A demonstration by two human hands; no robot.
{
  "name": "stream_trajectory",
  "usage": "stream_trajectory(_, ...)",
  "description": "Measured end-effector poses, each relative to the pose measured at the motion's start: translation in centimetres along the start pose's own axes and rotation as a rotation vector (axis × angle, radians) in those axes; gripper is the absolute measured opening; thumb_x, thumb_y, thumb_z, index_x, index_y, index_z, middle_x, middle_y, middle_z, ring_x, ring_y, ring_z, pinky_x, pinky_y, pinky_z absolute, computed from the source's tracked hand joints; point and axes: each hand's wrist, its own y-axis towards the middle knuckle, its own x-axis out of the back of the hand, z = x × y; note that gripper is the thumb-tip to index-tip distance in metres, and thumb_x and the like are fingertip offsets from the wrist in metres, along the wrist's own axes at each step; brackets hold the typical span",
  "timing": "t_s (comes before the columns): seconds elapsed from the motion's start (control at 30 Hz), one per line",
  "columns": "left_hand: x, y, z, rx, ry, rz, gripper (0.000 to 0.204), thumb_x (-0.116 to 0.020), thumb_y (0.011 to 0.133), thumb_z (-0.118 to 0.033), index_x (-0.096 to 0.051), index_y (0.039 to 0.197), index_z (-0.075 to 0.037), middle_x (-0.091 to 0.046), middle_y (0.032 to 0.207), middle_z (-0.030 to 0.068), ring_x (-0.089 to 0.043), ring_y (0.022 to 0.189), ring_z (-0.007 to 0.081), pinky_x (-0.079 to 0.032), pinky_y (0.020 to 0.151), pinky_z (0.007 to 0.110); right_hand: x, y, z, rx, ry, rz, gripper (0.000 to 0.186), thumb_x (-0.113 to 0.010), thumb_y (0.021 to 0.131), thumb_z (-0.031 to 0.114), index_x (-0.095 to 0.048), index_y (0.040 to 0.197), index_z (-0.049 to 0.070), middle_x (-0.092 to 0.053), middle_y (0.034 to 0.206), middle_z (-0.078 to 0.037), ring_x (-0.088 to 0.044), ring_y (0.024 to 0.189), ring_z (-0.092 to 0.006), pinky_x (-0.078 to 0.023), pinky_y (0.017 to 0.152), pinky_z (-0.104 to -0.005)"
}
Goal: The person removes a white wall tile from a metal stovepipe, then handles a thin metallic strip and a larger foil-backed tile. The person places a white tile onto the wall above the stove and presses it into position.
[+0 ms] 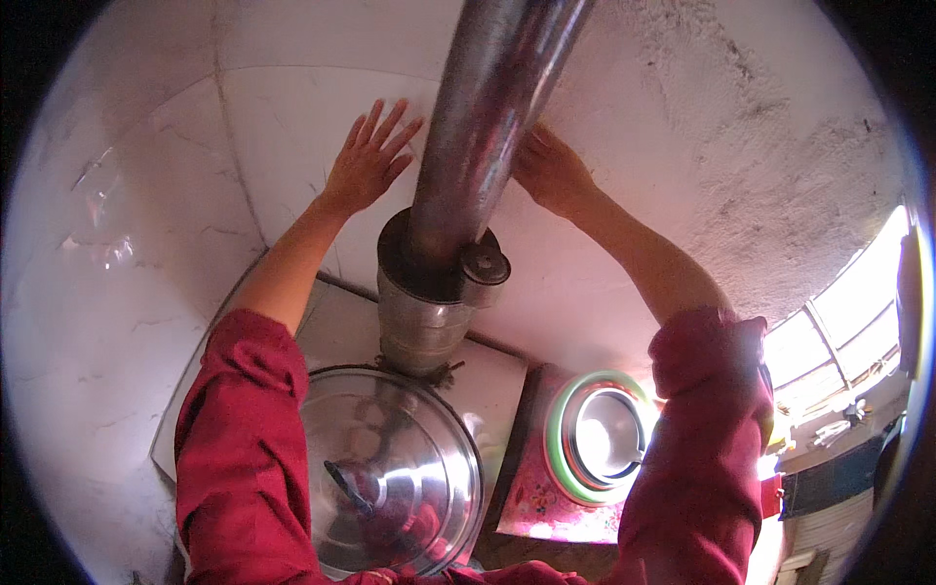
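A thick metal stovepipe (483, 127) rises between my two hands. To its left, my left hand (366, 164) is open with fingers spread, at the pale wall (302, 127) or just in front of it. My right hand (556, 175) reaches to the pipe's right side; most of its fingers are hidden behind the pipe, so their pose is unclear. Below the hands, the pipe sits in a wider metal collar (424, 322) with a small round-capped side piece (485, 264). I see nothing held in the left hand.
A large shiny metal lid (448, 468) with a dark handle covers the stove area below the pipe. On the right, nested green and metal basins (558, 448) rest on a pink flowered surface (522, 502). A bright window (838, 322) stands far right.
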Motion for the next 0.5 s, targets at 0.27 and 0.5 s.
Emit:
stream_trajectory(0.27, -7.4, 3.9, -3.8, 0.057, -0.055, 0.034, 0.057, -0.05, 0.095, -0.029, -0.033, 0.146, -0.009, -0.034, 0.15, 0.0144, -0.028, 0.14, 0.0319, -0.012, 0.118, 0.047, -10.5, 3.4, 5.0, -0.122, 1.729, -0.738, 0.028, -0.043, 0.098, 0.015, -0.057, 0.12, 0.007, -0.061, 0.122, -0.009, -0.054, 0.114, -0.0273, -0.043, 0.1, -0.0418)
stream_trajectory(0.5, -10.3, -1.5, -1.4, 0.419, -1.278, -0.104, 0.044, -0.052, 0.095, -0.027, -0.048, 0.134, -0.008, -0.048, 0.139, 0.0119, -0.044, 0.129, 0.0305, -0.028, 0.112, 0.048, -5.6, 2.5, 6.2, 0.014, 0.908, -0.36, 0.02, -0.052, 0.089, 0.008, -0.067, 0.103, 0.008, -0.064, 0.115, -0.011, -0.055, 0.113, -0.0268, -0.046, 0.098, -0.0383)
